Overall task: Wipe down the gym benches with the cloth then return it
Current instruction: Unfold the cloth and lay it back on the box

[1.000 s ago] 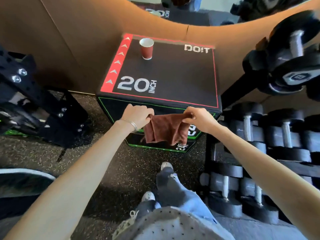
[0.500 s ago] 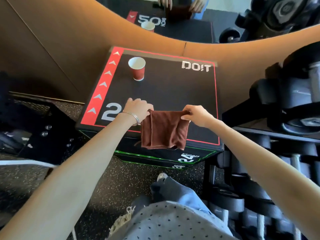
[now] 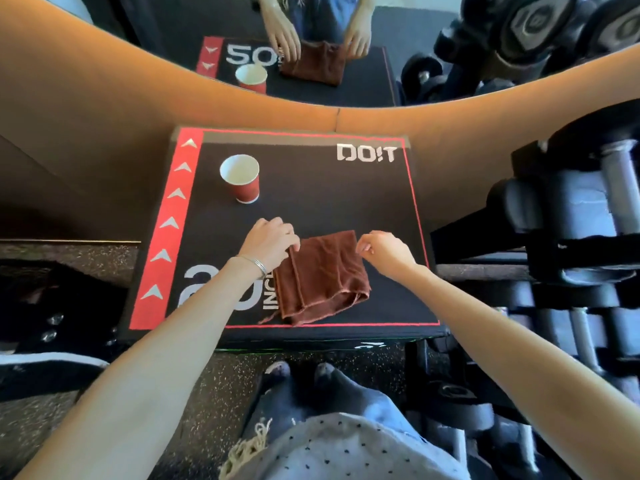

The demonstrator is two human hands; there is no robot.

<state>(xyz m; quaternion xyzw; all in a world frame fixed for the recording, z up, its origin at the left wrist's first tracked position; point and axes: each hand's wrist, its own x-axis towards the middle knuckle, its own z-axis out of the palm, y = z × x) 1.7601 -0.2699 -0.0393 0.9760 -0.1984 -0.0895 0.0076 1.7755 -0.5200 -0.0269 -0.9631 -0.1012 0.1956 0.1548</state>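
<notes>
A folded brown cloth lies flat on the black and red box marked "20 INCH", near its front edge. My left hand rests at the cloth's upper left corner, fingers curled and touching the fabric. At the upper right corner my right hand hovers with loosely bent fingers, just off the cloth and holding nothing.
A red paper cup stands upright on the box's far left. A dumbbell rack fills the right side. Black equipment sits on the speckled floor at left. A mirror behind reflects the box and hands.
The cloth went from hanging between both hands in front of the box to lying flat on its top. My right hand has let go of its corner.
</notes>
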